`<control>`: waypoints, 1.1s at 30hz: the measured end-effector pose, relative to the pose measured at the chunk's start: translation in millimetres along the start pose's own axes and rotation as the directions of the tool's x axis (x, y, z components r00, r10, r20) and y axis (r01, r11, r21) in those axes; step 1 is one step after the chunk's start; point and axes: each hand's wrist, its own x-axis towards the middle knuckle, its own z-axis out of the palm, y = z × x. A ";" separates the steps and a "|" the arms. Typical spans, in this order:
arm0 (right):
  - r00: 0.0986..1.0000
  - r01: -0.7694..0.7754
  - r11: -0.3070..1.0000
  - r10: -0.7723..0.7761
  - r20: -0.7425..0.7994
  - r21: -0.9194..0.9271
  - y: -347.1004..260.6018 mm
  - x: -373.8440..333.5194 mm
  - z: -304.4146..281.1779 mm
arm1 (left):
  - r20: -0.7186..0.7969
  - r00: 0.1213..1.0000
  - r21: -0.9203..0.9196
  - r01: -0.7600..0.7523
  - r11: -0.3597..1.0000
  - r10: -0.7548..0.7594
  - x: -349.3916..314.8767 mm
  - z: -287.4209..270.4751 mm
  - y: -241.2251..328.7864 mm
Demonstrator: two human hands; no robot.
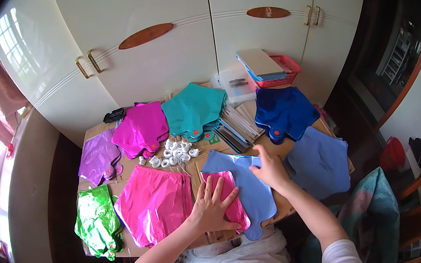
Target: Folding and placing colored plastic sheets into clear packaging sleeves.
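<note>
A light blue flat foil balloon (255,189) lies on the cardboard-topped table in front of me, its tab toward me. On its left part rests a smaller folded pink foil piece (237,213). My left hand (210,205) presses flat on the pink foil with fingers spread. At the upper right edge of the blue balloon is my right hand (270,169), thumb and index finger apart, with nothing visible between them. The other fingers of that hand are partly hidden. Left of my left hand lies a stack of pink foil balloons (151,204).
Around the table lie green (96,219), purple (99,155), magenta (139,128), teal (194,110), dark blue (284,112) and light blue foil stacks (319,160). White string bundles (173,153), a row of cards (238,125) and a red basket (289,69) stand behind.
</note>
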 end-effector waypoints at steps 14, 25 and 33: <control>0.946 0.322 0.918 -0.301 0.120 -0.233 -52.5 -97.9 21.8 | 0.211 0.976 0.029 0.050 0.998 -0.055 1.3 1.2 -3.2; 0.945 0.324 0.886 -0.289 0.151 -0.331 -51.5 -104.2 36.2 | 0.088 0.994 -0.099 0.076 0.992 -0.068 2.4 5.4 -45.1; 0.948 0.318 0.881 -0.283 0.149 -0.350 -52.8 -104.7 36.7 | 0.086 0.996 -0.154 0.049 0.987 -0.036 12.8 15.0 -72.7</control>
